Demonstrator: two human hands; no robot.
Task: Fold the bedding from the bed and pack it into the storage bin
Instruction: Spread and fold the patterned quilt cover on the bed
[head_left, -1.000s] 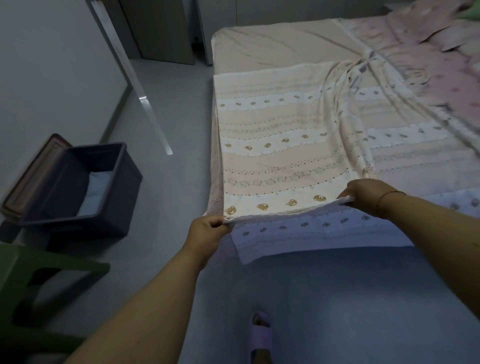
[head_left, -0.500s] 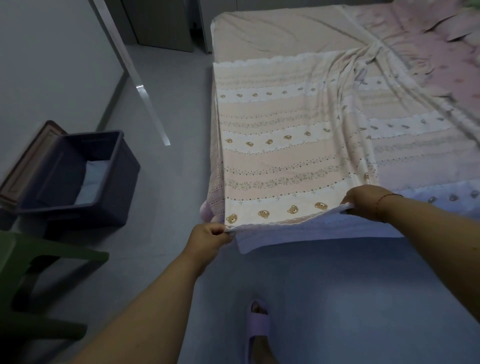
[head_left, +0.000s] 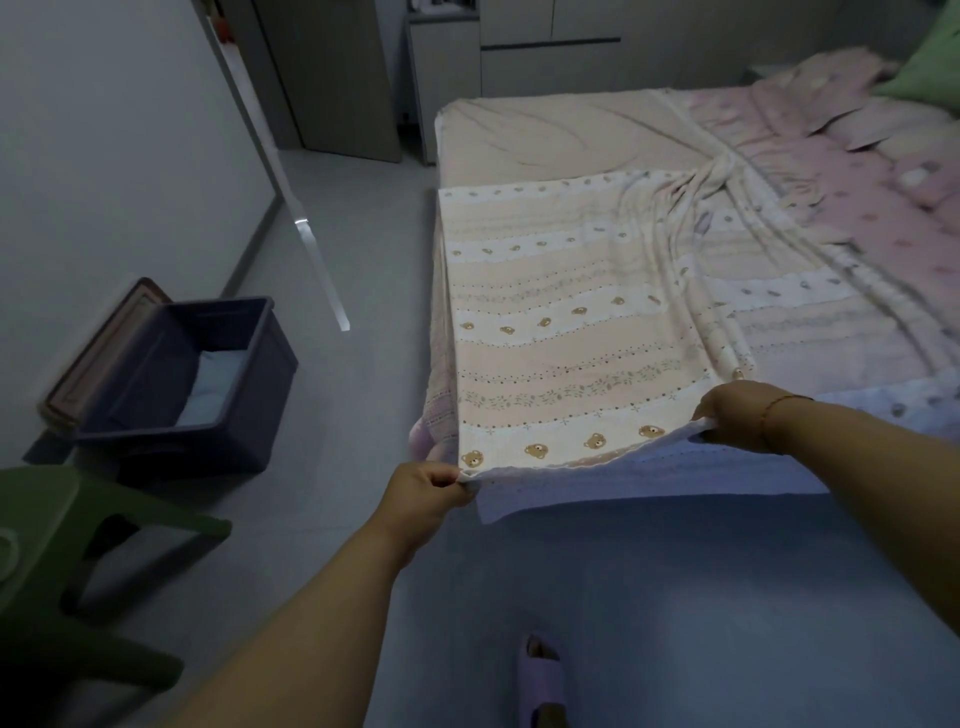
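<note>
Left hand (head_left: 423, 493): fingers curled, pinching the near left corner of the blanket (head_left: 561, 332), just off the bed's corner.
Right hand (head_left: 740, 413): fingers curled over the blanket's near edge further right, gripping it; thin bracelet (head_left: 774, 413) on the wrist.
Blanket: cream and white stripes, rows of small bears along the near edge. Spread flat over the left part of the bed (head_left: 545, 135), near edge lifted slightly between the two hands. Gathered into wrinkles toward the far right, where it bunches to a point.
Under the blanket: a pale layer hangs over the bed's near edge below the hands.
Bed: beige sheet bare at the far left; pink patterned bedding (head_left: 857, 171) rumpled on the right; green pillow (head_left: 930, 78) at the far right corner.
Bin (head_left: 218, 395): dark, open, on the floor left of the bed, well apart from the blanket; pale folded fabric (head_left: 210, 384) lies inside. Its lid (head_left: 98, 348) leans against the wall behind.
Chair (head_left: 67, 561): green, near left.
Slipper (head_left: 540, 680): lilac, on the floor below the hands.
</note>
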